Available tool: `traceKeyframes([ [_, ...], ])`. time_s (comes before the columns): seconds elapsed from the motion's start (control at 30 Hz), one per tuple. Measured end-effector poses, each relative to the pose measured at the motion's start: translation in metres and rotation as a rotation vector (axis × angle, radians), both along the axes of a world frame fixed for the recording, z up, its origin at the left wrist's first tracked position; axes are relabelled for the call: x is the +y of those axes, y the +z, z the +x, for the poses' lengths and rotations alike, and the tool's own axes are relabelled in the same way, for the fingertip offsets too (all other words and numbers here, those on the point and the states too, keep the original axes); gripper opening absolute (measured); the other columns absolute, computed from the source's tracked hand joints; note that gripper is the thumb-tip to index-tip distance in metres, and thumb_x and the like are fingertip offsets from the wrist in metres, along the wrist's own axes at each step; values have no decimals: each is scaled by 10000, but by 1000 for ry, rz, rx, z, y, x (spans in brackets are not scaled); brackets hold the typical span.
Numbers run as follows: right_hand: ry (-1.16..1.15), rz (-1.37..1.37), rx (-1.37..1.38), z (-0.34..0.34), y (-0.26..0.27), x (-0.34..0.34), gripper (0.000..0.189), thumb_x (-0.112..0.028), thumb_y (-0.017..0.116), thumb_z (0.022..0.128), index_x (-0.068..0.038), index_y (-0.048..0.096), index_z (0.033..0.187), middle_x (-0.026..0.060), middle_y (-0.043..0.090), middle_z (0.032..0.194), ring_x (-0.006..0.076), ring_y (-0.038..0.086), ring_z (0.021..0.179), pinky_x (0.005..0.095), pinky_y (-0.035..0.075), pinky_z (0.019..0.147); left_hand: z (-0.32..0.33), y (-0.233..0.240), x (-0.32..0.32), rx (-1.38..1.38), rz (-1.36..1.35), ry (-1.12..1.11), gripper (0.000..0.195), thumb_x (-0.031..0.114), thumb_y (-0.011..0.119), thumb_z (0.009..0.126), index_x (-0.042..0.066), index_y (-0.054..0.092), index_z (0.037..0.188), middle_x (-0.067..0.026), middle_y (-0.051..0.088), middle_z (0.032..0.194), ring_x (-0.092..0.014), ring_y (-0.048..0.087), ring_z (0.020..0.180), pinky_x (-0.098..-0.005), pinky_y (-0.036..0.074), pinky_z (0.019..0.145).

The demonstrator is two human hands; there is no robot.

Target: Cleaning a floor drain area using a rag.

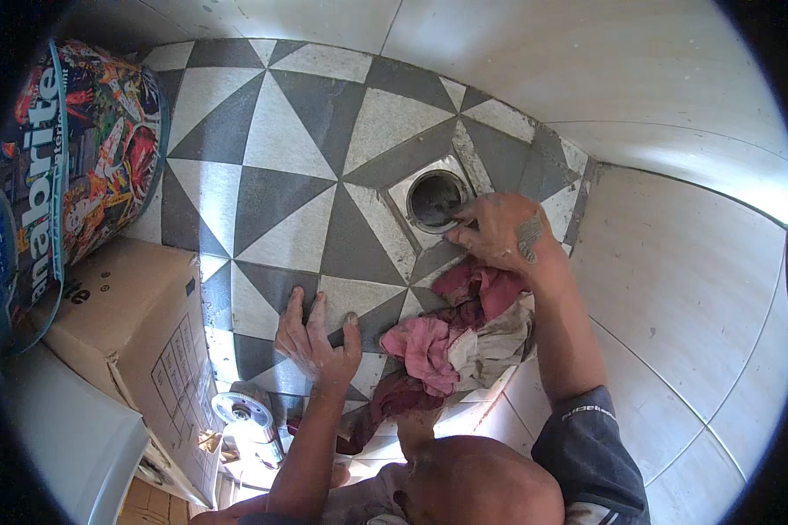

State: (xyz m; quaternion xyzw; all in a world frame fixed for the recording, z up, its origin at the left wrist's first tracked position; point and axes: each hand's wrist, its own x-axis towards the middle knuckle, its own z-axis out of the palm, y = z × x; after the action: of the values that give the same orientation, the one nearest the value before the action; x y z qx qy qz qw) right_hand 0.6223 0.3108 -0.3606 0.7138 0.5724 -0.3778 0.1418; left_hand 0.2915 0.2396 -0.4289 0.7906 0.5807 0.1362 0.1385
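Observation:
Set in the patterned tile floor (361,236) is a round drain opening (437,200) within a square metal frame (397,197). My right hand (499,230) is at its lower right edge, fingertips at the rim. Grey cement-like residue sticks to the back of that hand; whether its fingers pinch anything is hidden. Resting on the floor tiles, my left hand (318,338) has its fingers apart and nothing in it. Crumpled rags, one pink (423,351), one dark red (479,292) and one off-white (499,344), lie between my arms below the drain.
At the left, a colourful printed bag (105,151) bearing writing leans over a cardboard box (164,367). An angle grinder (246,413) with a disc is beside the box, near my left forearm. Tiled walls (670,282) enclose the right side and the far side (499,59).

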Motion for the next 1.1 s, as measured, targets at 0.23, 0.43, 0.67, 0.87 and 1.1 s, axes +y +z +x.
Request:
traceKeyframes([
  [0.23,57,354,-86,5,-20,-26,408,-454,743,896,-139,785,1151,175,768,1057,381,732,1029,498,572,906,6,0,1,-22,15,-1,511,356,721,919,112,632,1359,-164,541,1519,-377,503,1334,-554,353,1089],
  [0.43,-107,74,66,7,17,-5,468,-508,697,929,-99,787,1139,193,760,1084,421,716,1036,486,569,918,1,0,0,-11,13,-1,510,368,722,925,116,630,1359,-165,541,1522,-373,505,1331,-556,355,1092],
  [0.67,-494,141,-69,-11,52,-80,607,-583,731,888,-61,774,1195,198,715,1143,391,688,1051,481,551,923,0,3,0,-22,21,9,503,363,726,928,130,615,1360,-159,540,1523,-386,503,1338,-577,346,1099],
  [0.87,-455,287,-187,-30,26,-151,658,-595,768,844,-45,772,1206,216,664,1193,404,609,1194,538,503,1020,8,5,-4,-101,-56,27,539,299,764,898,121,611,1384,-164,489,1573,-392,422,1448,-607,273,1160],
  [1.1,-480,345,-76,-58,59,-175,594,-495,872,731,-17,739,1057,224,668,1076,435,641,1058,524,522,929,5,17,-2,-244,32,-86,649,376,750,927,58,572,1463,-195,491,1579,-429,449,1435,-577,295,1179],
])
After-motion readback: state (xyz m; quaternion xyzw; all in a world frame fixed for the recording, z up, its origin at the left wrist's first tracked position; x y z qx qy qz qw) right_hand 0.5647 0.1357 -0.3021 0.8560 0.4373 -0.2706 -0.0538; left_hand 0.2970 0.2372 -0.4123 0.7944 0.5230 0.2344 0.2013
